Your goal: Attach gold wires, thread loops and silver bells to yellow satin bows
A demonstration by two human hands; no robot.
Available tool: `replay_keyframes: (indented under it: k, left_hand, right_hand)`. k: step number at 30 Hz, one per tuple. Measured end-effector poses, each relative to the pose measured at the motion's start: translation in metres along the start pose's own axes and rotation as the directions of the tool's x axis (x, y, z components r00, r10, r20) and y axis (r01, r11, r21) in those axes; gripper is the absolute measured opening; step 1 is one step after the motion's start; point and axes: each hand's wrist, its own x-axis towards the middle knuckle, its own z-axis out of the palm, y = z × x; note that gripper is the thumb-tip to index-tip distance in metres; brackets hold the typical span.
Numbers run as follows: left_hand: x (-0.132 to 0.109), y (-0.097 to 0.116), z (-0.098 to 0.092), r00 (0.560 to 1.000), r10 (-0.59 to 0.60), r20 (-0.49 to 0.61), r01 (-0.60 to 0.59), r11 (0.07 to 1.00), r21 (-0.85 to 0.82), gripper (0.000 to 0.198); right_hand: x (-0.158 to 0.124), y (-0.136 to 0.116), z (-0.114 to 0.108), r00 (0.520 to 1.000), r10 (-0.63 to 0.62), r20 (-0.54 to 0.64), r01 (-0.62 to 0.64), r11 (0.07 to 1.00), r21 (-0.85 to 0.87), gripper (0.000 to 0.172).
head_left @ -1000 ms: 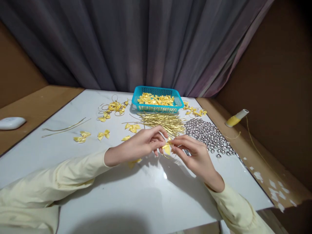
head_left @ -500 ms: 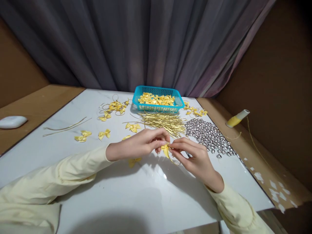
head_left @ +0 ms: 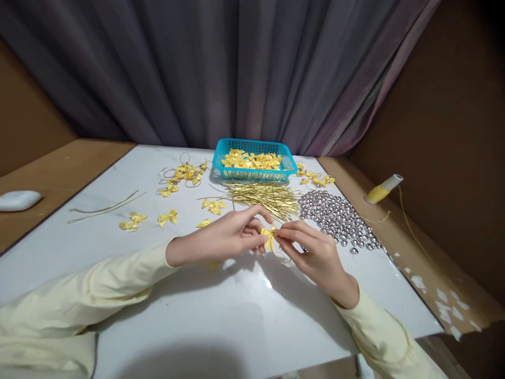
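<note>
A small yellow ribbon bow (head_left: 269,239) is held between my two hands above the white table. My left hand (head_left: 232,234) has its thumb and curled fingers at the bow's left side, with the index finger arched above. On the other side, my right hand (head_left: 313,253) pinches the bow's right part between thumb and fingertips. A thin gold cord (head_left: 281,260) curves down in a loop from that pinch; its ends are hidden by the fingers. Loose yellow bows (head_left: 168,217) lie left of my hands, one partly under my left forearm.
Behind my hands lie a pile of gold cords (head_left: 262,197) and a blue basket (head_left: 254,175) of bows. Silver bells or beads (head_left: 335,216) spread to the right. Looped bows (head_left: 187,172) sit back left, a yellow thread spool (head_left: 382,190) far right, a white case (head_left: 19,200) far left.
My left index finger has lifted off the bow and the left fingers have loosened slightly. The right hand keeps its pinch. The view has shifted a little.
</note>
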Motion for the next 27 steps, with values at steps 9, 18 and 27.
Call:
replay_keyframes:
  k: [9,18,27]
  left_hand:
    - [0.004,-0.001,-0.005,0.989,-0.145,-0.001,0.143,0.976,-0.162,0.016]
    - [0.004,-0.005,0.006,0.993,-0.015,-0.117,0.01,0.999,-0.044,0.018]
    - [0.005,-0.01,0.011,0.978,0.066,-0.197,-0.063,0.998,0.023,0.017]
  right_hand:
    - [-0.003,0.004,0.002,0.998,-0.068,0.01,0.069,0.994,-0.082,0.02]
    - [-0.006,0.003,0.002,0.992,-0.119,0.047,0.126,0.972,-0.199,0.023]
    - [-0.006,0.004,0.003,0.99,-0.143,0.021,0.144,0.965,-0.221,0.022]
